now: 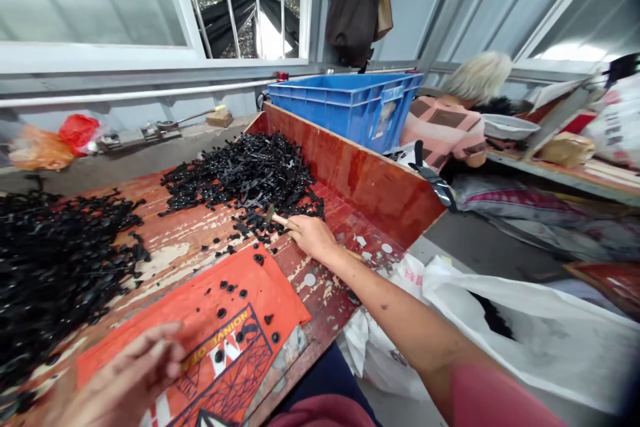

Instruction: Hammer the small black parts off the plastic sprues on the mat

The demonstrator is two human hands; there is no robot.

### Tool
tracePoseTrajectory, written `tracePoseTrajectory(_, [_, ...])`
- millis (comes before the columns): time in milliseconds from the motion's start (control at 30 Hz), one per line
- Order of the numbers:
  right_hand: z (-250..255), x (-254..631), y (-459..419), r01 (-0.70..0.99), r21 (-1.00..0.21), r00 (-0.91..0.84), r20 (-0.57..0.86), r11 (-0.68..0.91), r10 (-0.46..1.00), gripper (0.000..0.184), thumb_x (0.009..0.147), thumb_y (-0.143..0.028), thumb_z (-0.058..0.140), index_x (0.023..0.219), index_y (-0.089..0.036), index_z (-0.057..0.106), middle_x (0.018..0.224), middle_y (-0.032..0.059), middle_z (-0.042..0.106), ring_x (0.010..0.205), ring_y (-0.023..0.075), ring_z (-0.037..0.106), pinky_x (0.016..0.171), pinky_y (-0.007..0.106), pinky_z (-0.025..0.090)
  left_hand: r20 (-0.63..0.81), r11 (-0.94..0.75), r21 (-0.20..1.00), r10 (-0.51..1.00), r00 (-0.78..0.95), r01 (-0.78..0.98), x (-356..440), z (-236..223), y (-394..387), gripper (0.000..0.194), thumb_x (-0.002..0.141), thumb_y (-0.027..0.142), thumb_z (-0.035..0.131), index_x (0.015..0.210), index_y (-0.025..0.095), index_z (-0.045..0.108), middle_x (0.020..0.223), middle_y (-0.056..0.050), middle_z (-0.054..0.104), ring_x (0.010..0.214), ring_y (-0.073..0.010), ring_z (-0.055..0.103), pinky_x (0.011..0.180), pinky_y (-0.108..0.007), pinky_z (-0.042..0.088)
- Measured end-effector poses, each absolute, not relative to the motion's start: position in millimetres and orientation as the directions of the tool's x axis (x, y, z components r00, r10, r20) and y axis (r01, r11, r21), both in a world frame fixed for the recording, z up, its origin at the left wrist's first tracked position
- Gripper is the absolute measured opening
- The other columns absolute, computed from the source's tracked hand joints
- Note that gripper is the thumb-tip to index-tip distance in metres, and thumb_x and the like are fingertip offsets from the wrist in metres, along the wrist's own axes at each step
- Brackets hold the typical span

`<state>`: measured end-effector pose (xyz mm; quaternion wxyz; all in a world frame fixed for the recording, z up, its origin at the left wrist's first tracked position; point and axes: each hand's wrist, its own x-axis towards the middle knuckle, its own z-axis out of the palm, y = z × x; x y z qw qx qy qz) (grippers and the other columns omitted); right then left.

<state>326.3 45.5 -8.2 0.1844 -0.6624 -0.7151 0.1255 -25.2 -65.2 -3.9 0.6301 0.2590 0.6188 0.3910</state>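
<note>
- Right hand (311, 235) is shown stretched across the worn red table (190, 230), its fingers pinched together on a thin stick-like tool (278, 219) whose tip meets the near edge of the heap of black plastic parts (245, 170).
- Left hand (131, 377) is seen blurred at the lower edge, over an orange printed sheet (220, 340); whether its fingers are apart or closed on anything cannot be told.
- Loose black caps (235, 290) are scattered on the sheet and on the bare wood between sheet and heap.
- A second, larger black pile (50, 267) lies at the left, well apart from the first.
- A red sideboard (360, 177) bounds the table on the right; a white sack (525, 327) lies open below the table's edge.
- A blue crate (350, 103) stands behind the sideboard, and another person's sleeve (445, 130) is visible beyond it.
- Risk, as judged: parts raked too briskly may be flicked past the sheet and off the near edge, missing the sack; tangled pieces may be dragged along in a clump.
</note>
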Motion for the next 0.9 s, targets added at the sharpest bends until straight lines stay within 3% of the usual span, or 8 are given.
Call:
tracePoseTrajectory(133, [-11,307,57,0.935,-0.336,-0.106,0.038,0.112,0.994,0.022,0.098,-0.035,0.059,0.110,-0.017,0.065,0.109,0.0060,0.066,0.094,0.0208,0.064,0.085,0.040,0.051,-0.497,0.509,0.851,0.860,0.117,-0.127,16,0,-92,0.041,0.064,0.052,0.083,0.093,0.023,0.077,0.074,-0.005,0.069,0.075,-0.0210,0.060,0.075,-0.033,0.050])
tracePoseTrajectory(267, [-4,304,50,0.951,-0.286,-0.103,0.056,0.115,0.993,0.019,0.093,-0.021,0.059,0.110,-0.018,0.066,0.108,0.0102,0.066,0.097,0.0237,0.064,0.083,0.036,0.049,-0.471,0.484,0.871,0.872,0.130,-0.087,29,17,-108,0.036,0.072,0.049,0.078,0.095,0.021,0.075,0.077,-0.004,0.068,0.075,-0.0184,0.057,0.076,-0.028,0.046])
tracePoseTrajectory(400, [15,313,30,0.942,-0.315,-0.071,0.162,0.120,0.984,0.027,0.090,-0.018,0.055,0.114,-0.019,0.065,0.114,0.0117,0.064,0.097,0.0249,0.063,0.082,0.033,0.046,-0.415,0.419,0.908,0.901,0.128,-0.007,25,21,-106,0.037,0.075,0.052,0.075,0.094,0.020,0.074,0.076,-0.003,0.066,0.075,-0.0176,0.056,0.075,-0.026,0.044])
tracePoseTrajectory(533, [37,312,8,0.909,-0.392,-0.047,0.241,0.141,0.969,0.025,0.088,-0.019,0.055,0.111,-0.021,0.064,0.107,0.0068,0.067,0.094,0.0222,0.063,0.080,0.030,0.044,-0.428,0.432,0.902,0.891,0.150,0.002,30,22,-100,0.036,0.077,0.048,0.075,0.103,0.022,0.072,0.083,-0.002,0.068,0.083,-0.0179,0.059,0.080,-0.026,0.045])
tracePoseTrajectory(633, [51,295,-14,0.821,-0.534,-0.087,0.236,0.204,0.968,0.017,0.087,-0.020,0.054,0.101,-0.023,0.063,0.086,-0.0022,0.067,0.076,0.0153,0.061,0.066,0.024,0.043,-0.424,0.431,0.901,0.897,0.123,-0.041,43,28,-95,0.041,0.076,0.043,0.077,0.111,0.024,0.068,0.105,-0.005,0.070,0.097,-0.0206,0.063,0.088,-0.030,0.048])
tracePoseTrajectory(733, [61,271,-40,0.512,-0.830,-0.182,0.146,0.220,0.973,0.005,0.080,-0.022,0.059,0.084,-0.020,0.061,0.067,-0.0061,0.056,0.058,0.0110,0.051,0.051,0.021,0.035,-0.422,0.434,0.884,0.901,0.105,-0.174,55,36,-94,0.058,0.074,0.040,0.081,0.126,0.028,0.061,0.126,-0.008,0.064,0.114,-0.0257,0.062,0.095,-0.036,0.050])
tracePoseTrajectory(833, [62,249,-64,0.232,-0.963,-0.289,0.067,0.138,0.955,0.007,0.077,-0.023,0.063,0.082,-0.018,0.061,0.069,-0.0058,0.057,0.060,0.0102,0.052,0.055,0.020,0.040,-0.471,0.489,0.789,0.870,0.146,-0.373,62,40,-96,0.067,0.074,0.031,0.082,0.135,0.032,0.054,0.111,-0.005,0.068,0.101,-0.0229,0.068,0.092,-0.039,0.054])
tracePoseTrajectory(900, [59,239,-74,0.112,-0.991,-0.286,0.036,0.071,0.958,0.010,0.076,-0.023,0.064,0.085,-0.019,0.061,0.071,-0.0051,0.060,0.062,0.0111,0.056,0.058,0.021,0.045,-0.490,0.506,0.718,0.855,0.168,-0.479,63,39,-99,0.059,0.075,0.024,0.081,0.129,0.030,0.058,0.100,-0.003,0.071,0.090,-0.0200,0.070,0.088,-0.039,0.057])
